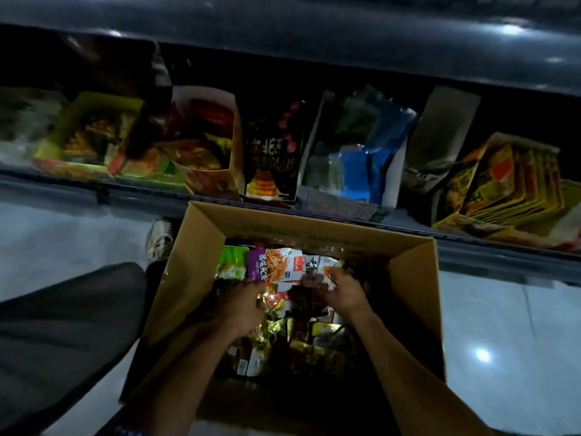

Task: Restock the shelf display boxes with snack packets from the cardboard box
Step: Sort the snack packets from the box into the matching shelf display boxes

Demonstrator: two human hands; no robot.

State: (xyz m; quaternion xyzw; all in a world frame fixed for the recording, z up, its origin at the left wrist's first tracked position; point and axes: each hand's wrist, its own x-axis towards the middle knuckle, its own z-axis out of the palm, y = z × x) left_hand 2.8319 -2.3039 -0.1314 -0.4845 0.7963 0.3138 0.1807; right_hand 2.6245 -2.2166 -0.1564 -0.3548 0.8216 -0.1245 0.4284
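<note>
Where the cardboard box (201, 247) stands open on the floor just below the shelf edge, I see both hands inside it: my left hand (243, 305) pinches a purple snack packet (275, 265) by its lower edge, and my right hand (344, 292) curls round a pale packet (320, 265). Bare floor (503, 325) lies right of the box. The display boxes (204, 136) above are blurred; the box's depths are too dark to read.

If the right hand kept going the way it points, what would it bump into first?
Probably the white snack packet at the right hand fingertips, then the brown cardboard box far wall. Depth is unclear.
</note>
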